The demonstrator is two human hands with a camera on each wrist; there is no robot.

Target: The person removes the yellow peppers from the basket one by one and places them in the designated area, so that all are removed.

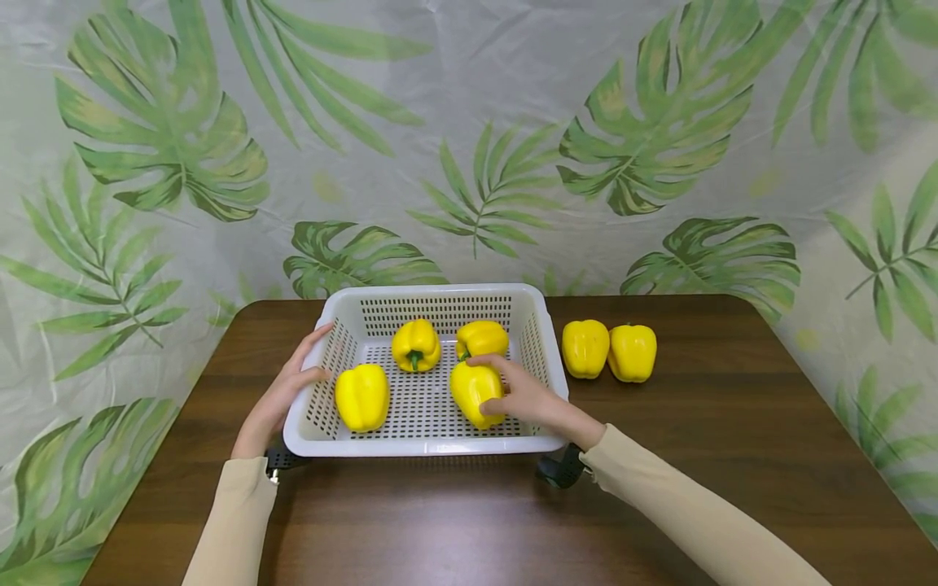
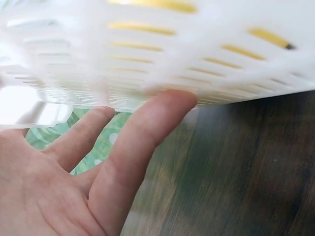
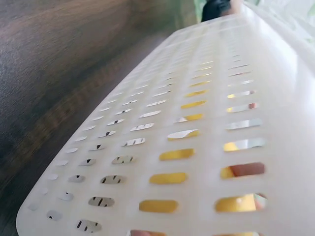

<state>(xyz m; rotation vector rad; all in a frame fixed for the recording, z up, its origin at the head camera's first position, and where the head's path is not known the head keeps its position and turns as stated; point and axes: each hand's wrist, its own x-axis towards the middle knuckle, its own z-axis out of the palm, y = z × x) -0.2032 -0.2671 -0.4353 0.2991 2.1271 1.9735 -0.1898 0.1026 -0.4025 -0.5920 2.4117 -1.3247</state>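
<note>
In the white basket (image 1: 440, 447), toward its near right corner, the right hand (image 1: 523, 392) curls its grip round a yellow pepper (image 1: 469, 392); the left hand (image 1: 278, 394), grip loosely spread, touches the basket's left edge.

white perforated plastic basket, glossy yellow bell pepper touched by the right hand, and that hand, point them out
White perforated plastic basket (image 1: 432, 447), head view, near rim.
Glossy yellow bell pepper (image 1: 470, 391), head view, its visible side.
Right hand (image 1: 526, 395), head view, back of the hand.
</note>
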